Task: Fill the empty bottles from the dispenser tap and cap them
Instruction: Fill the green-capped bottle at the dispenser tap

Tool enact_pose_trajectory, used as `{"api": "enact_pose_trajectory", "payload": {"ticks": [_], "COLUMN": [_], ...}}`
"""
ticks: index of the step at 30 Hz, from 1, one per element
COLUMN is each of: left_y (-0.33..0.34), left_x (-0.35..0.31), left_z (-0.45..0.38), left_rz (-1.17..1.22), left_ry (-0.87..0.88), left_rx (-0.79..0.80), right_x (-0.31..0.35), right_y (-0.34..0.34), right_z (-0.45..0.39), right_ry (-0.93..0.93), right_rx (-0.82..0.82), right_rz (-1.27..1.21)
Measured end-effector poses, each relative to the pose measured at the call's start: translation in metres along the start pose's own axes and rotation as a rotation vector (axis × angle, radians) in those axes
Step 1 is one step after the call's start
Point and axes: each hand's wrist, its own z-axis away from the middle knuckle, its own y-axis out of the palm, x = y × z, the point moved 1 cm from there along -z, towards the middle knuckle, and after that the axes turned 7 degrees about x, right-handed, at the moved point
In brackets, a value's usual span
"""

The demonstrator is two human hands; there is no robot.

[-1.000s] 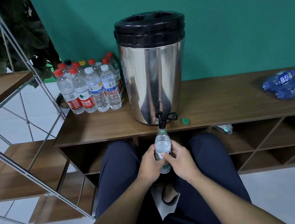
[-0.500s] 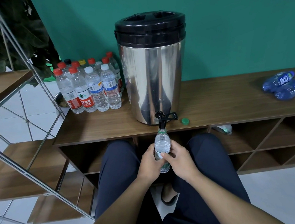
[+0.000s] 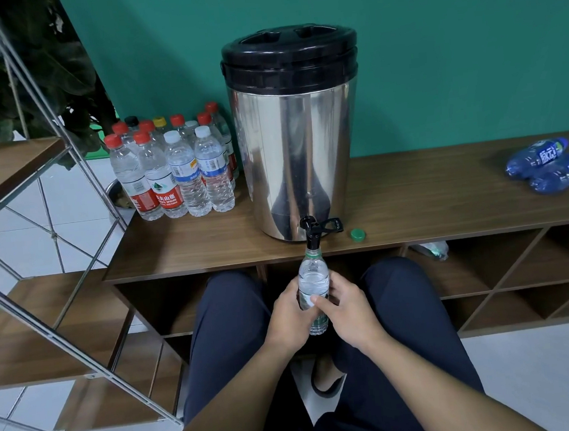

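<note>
While gripped by both hands, the bottle (image 3: 313, 278) sits under the tap (image 3: 312, 233).

I'm seeing the dispenser (image 3: 295, 138) sitting on the shelf top (image 3: 429, 195), capped bottles (image 3: 176, 169) standing to its left. A loose cap (image 3: 357, 234) is lying right of the tap (image 3: 312, 233), a bottle (image 3: 313, 288) hanging beneath it.

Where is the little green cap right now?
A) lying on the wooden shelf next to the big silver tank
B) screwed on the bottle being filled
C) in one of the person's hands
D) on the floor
A: the green cap lies on the wooden shelf just right of the tap, while both hands hold the open bottle under it.
</note>
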Motion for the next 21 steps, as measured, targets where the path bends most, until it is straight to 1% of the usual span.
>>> {"api": "enact_pose_trajectory", "payload": {"ticks": [21], "left_y": [0.0012], "left_x": [0.0016], "left_z": [-0.0026], "left_rz": [-0.016], "left_ry": [0.004], "left_rx": [-0.019], "right_x": [0.0029], "right_y": [-0.0013], "right_z": [0.0011], "right_ry": [0.014], "right_rx": [0.006], "right_rz": [-0.009]}}
